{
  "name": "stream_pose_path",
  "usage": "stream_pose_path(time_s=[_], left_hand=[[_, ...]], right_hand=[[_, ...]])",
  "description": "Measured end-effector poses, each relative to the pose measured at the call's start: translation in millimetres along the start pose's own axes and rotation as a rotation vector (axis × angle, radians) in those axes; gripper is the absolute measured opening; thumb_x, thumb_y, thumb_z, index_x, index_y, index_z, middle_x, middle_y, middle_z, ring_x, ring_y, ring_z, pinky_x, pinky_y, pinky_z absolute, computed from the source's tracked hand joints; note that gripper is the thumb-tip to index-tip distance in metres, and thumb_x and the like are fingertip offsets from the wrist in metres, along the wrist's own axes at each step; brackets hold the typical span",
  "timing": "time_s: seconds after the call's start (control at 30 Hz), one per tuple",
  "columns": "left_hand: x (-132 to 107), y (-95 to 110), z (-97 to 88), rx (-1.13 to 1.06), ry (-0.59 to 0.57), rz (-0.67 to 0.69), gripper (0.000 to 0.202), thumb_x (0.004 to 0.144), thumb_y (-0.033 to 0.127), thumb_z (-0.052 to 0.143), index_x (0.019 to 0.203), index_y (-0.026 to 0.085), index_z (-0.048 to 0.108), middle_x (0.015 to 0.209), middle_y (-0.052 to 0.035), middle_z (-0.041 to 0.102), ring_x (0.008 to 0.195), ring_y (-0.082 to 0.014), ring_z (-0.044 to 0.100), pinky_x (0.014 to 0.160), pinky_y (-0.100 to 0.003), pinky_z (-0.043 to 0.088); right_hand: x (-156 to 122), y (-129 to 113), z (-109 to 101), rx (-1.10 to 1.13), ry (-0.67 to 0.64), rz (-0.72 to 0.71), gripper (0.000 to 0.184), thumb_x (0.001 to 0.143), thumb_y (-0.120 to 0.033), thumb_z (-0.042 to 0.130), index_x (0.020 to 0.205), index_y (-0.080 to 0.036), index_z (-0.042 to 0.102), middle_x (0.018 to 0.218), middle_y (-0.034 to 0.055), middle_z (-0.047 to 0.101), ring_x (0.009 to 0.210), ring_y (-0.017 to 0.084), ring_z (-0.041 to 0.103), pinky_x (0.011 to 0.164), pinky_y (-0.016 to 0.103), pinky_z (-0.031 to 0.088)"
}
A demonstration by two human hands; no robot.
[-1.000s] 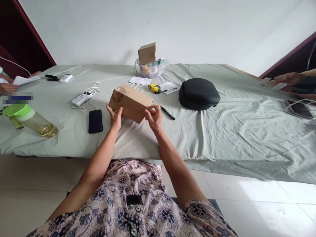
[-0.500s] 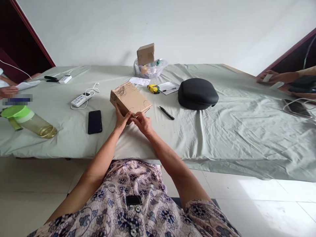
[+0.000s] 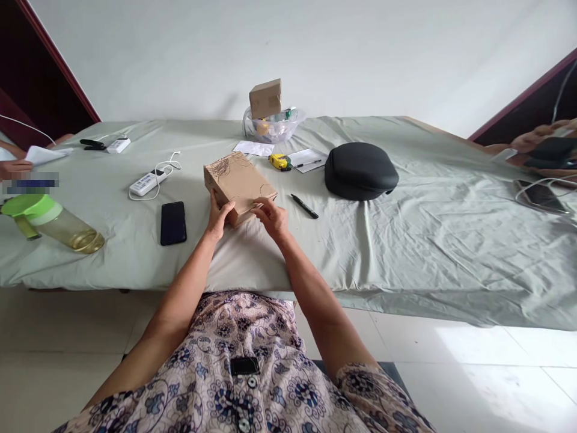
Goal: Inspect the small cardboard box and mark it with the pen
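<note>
A brown cardboard box (image 3: 241,180) with dark scribbled lines on its top rests on the cloth in front of me, slightly turned. My left hand (image 3: 218,215) grips its near left corner, thumb on top and fingers along the side. My right hand (image 3: 271,216) pinches at the box's near edge, towards the right corner; whether a flap or tape is between the fingertips is too small to tell. To the right of the box lies a black marker pen (image 3: 305,206). A dark smartphone (image 3: 174,223) lies left of my left hand.
Behind the box are a yellow tape measure (image 3: 280,162), paper with a pen (image 3: 307,160) and a clear basket (image 3: 279,129) bearing a smaller box (image 3: 265,98). A black case (image 3: 360,171) stands right; a power strip (image 3: 148,183) and green-lidded jug (image 3: 67,225) left. Other people's hands show at both sides.
My right hand has slid rightward along the box's near edge, away from my left hand. The box has shifted very slightly. At the far right, another person's hands have moved.
</note>
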State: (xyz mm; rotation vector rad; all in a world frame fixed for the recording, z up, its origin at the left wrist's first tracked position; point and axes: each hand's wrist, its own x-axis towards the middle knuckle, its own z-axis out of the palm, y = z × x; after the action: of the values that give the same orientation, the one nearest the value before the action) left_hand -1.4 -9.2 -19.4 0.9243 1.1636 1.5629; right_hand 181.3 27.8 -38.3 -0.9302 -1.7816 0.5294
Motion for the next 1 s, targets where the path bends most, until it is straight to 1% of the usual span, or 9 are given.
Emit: stream_pose_path(time_s=[0.07, 0.17, 0.27, 0.4, 0.5, 0.63, 0.77, 0.9, 1.0], left_hand=[[1.7, 0.0, -1.4, -0.040, 0.000, 0.004, 0.120, 0.062, 0.058, 0.083, 0.163, 0.036, 0.021, 0.157, -0.0067, 0.051, 0.141, -0.0382, 0.049, 0.087, -0.046, 0.058], [3.9, -1.0, -3.5, -0.108, -0.014, 0.012, 0.111, 0.060, 0.056, 0.084, 0.157, 0.037, 0.034, 0.156, -0.0059, 0.051, 0.140, -0.0387, 0.049, 0.083, -0.043, 0.059], [4.4, -0.8, -5.4, -0.167, -0.062, 0.023, 0.096, 0.061, 0.054, 0.085, 0.147, 0.039, 0.047, 0.145, -0.0048, 0.060, 0.135, -0.0364, 0.053, 0.081, -0.040, 0.058], [3.6, 1.5, -7.2, -0.223, -0.106, -0.039, 0.079, 0.064, 0.053, 0.083, 0.136, 0.039, 0.055, 0.131, -0.0028, 0.068, 0.119, -0.0308, 0.063, 0.077, -0.036, 0.058], [3.8, 2.4, -7.8, -0.287, -0.161, -0.069, 0.070, 0.066, 0.053, 0.081, 0.131, 0.038, 0.059, 0.124, -0.0019, 0.070, 0.113, -0.0276, 0.066, 0.078, -0.036, 0.058], [4.7, 4.0, -8.2, -0.387, -0.214, -0.094, 0.066, 0.070, 0.055, 0.077, 0.130, 0.033, 0.062, 0.126, -0.0040, 0.071, 0.120, -0.0281, 0.065, 0.086, -0.039, 0.058], [3.1, 9.0, -7.6, -0.490, -0.277, -0.108, 0.062, 0.075, 0.059, 0.072, 0.126, 0.025, 0.066, 0.136, -0.0089, 0.068, 0.130, -0.0323, 0.060, 0.092, -0.044, 0.058], [-3.0, 14.6, -2.4, -0.509, -0.331, -0.090, 0.067, 0.078, 0.063, 0.065, 0.132, 0.023, 0.064, 0.140, -0.0129, 0.065, 0.135, -0.0360, 0.057, 0.096, -0.050, 0.056], [-9.0, 17.6, 3.8, -0.510, -0.344, -0.112, 0.072, 0.080, 0.069, 0.059, 0.134, 0.022, 0.061, 0.143, -0.0150, 0.062, 0.137, -0.0373, 0.054, 0.100, -0.052, 0.055]], right_hand=[[3.3, 3.4, -7.6, 0.007, 0.073, 0.029, 0.037, 0.092, -0.058, 0.065, 0.106, -0.025, 0.073, 0.061, -0.0052, 0.062, 0.054, 0.012, 0.058, 0.062, 0.025, 0.048], [7.3, 7.3, -17.7, 0.033, 0.202, 0.068, 0.034, 0.092, -0.055, 0.063, 0.102, -0.025, 0.075, 0.058, -0.0061, 0.059, 0.051, 0.012, 0.055, 0.059, 0.026, 0.047], [10.0, 10.6, -25.0, 0.058, 0.294, 0.082, 0.036, 0.090, -0.057, 0.063, 0.101, -0.025, 0.075, 0.056, -0.0073, 0.055, 0.050, 0.011, 0.052, 0.058, 0.026, 0.046], [12.3, 14.5, -31.9, 0.040, 0.393, 0.094, 0.044, 0.087, -0.062, 0.065, 0.108, -0.024, 0.075, 0.055, -0.0084, 0.048, 0.052, 0.012, 0.046, 0.061, 0.026, 0.044], [13.8, 15.9, -35.1, 0.022, 0.383, 0.101, 0.047, 0.087, -0.066, 0.064, 0.099, -0.023, 0.075, 0.062, -0.0040, 0.056, 0.060, 0.014, 0.052, 0.066, 0.028, 0.046], [14.8, 16.5, -33.7, 0.029, 0.364, 0.085, 0.055, 0.086, -0.074, 0.060, 0.091, -0.022, 0.075, 0.078, 0.0031, 0.067, 0.074, 0.019, 0.061, 0.075, 0.032, 0.051], [13.9, 17.1, -27.3, 0.135, 0.332, 0.127, 0.058, 0.083, -0.077, 0.061, 0.095, -0.022, 0.074, 0.074, 0.0010, 0.067, 0.065, 0.016, 0.058, 0.068, 0.031, 0.052], [12.7, 18.6, -18.7, 0.280, 0.276, 0.121, 0.060, 0.086, -0.076, 0.059, 0.115, -0.024, 0.069, 0.071, -0.0028, 0.063, 0.059, 0.012, 0.056, 0.062, 0.028, 0.053], [11.4, 18.6, -8.7, 0.300, 0.224, 0.050, 0.076, 0.084, -0.075, 0.064, 0.143, -0.028, 0.053, 0.079, -0.0027, 0.063, 0.063, 0.012, 0.060, 0.061, 0.026, 0.053]])
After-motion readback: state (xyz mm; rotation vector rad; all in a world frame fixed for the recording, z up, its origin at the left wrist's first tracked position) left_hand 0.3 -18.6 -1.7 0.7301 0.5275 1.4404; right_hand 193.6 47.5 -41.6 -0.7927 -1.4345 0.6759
